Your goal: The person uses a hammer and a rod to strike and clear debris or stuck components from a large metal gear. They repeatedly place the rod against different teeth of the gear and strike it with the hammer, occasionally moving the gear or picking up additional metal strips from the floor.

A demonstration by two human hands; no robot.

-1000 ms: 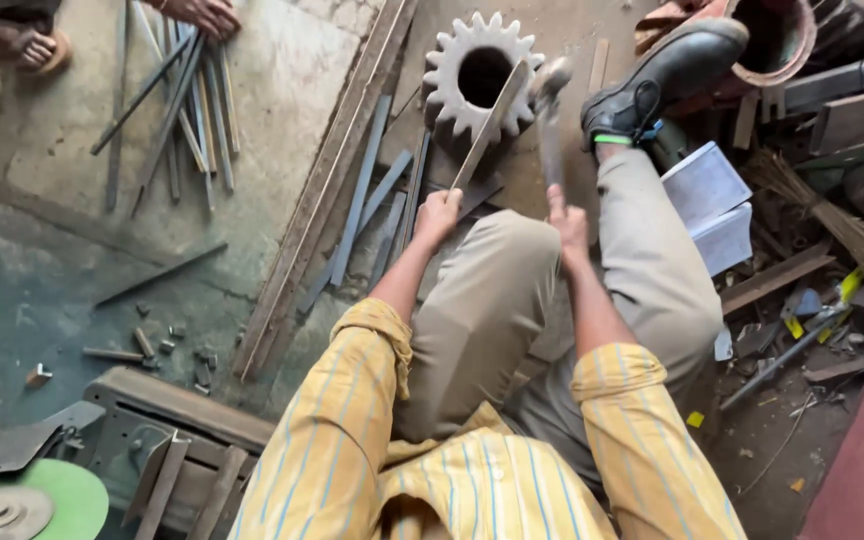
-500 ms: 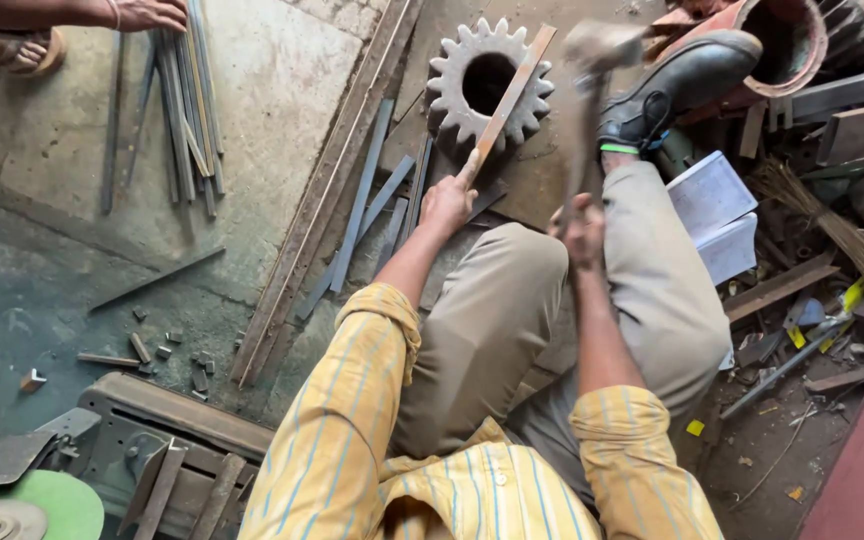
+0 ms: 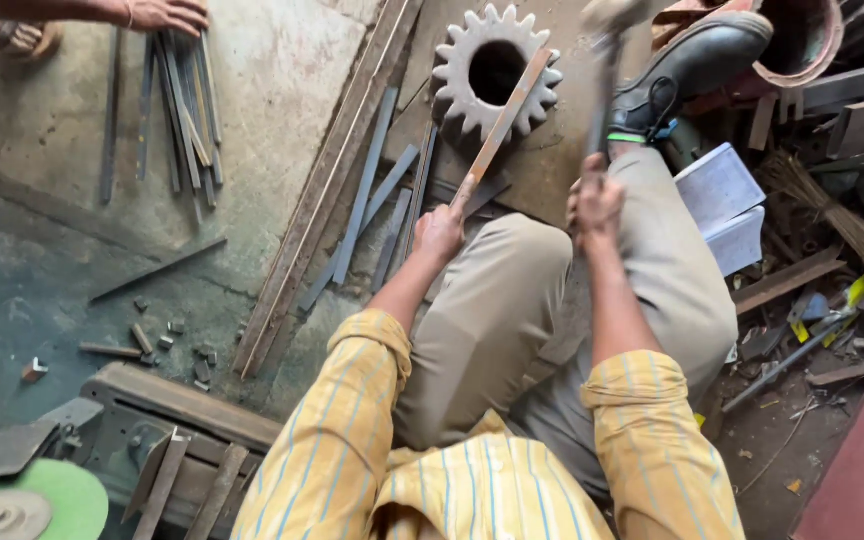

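My left hand (image 3: 441, 232) grips the near end of a flat rusty metal strip (image 3: 508, 114). The strip's far end lies across a big toothed gear (image 3: 496, 70) on the floor. My right hand (image 3: 595, 201) is closed around the handle of a hammer (image 3: 608, 60), raised upright with its head blurred near the top edge, above and to the right of the gear. My black shoe (image 3: 690, 62) rests just to the right of the gear, and my knees are bent between my arms.
Several flat metal bars (image 3: 377, 200) lie left of the gear beside a long angle iron (image 3: 324, 190). Another person's hand (image 3: 164, 14) touches a bundle of strips (image 3: 180, 95) at top left. A green disc (image 3: 57, 497) sits bottom left. Scrap and a broom (image 3: 852, 230) crowd the right.
The hammer has swung up from beside the gear to a raised upright position. The other person's hand has shifted right along the bundle of strips. The strip stays on the gear.
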